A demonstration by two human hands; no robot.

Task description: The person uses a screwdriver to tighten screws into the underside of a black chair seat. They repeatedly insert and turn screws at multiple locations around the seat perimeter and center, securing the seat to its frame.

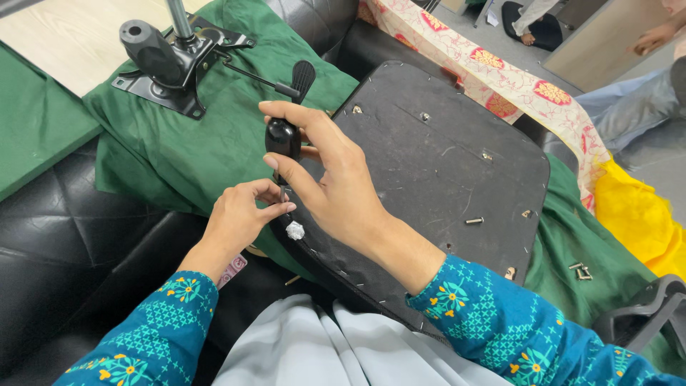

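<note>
A black quilted sofa [64, 236] draped with green cloth [214, 136] fills the view, with a pale floor beyond. Across the person's lap lies a black seat base [443, 179], underside up, stapled round its rim and dotted with screw holes. Above and left of the grip, on the cloth, sits the black metal chair mechanism [171, 64] with its lever and paddle handle. Right of the grip, one loose bolt [474, 221] rests on the seat base; a few more screws [582, 271] lie on the cloth farther right.

The right hand [336, 179] is closed round a screwdriver's black handle [284, 138], thumb and fingers wrapped on it, shaft pointing down. Just below, the left hand [239, 218] pinches the shaft tip between thumb and forefinger at the seat base's near-left edge. Directly under the grip sits a small silvery fitting [295, 230] on the rim.

Judging by this, the work goes best with the shaft kept upright over its seat, the left fingertips steadying only the tip, and the right hand pressing down while it turns, so the bit does not slip off.
</note>
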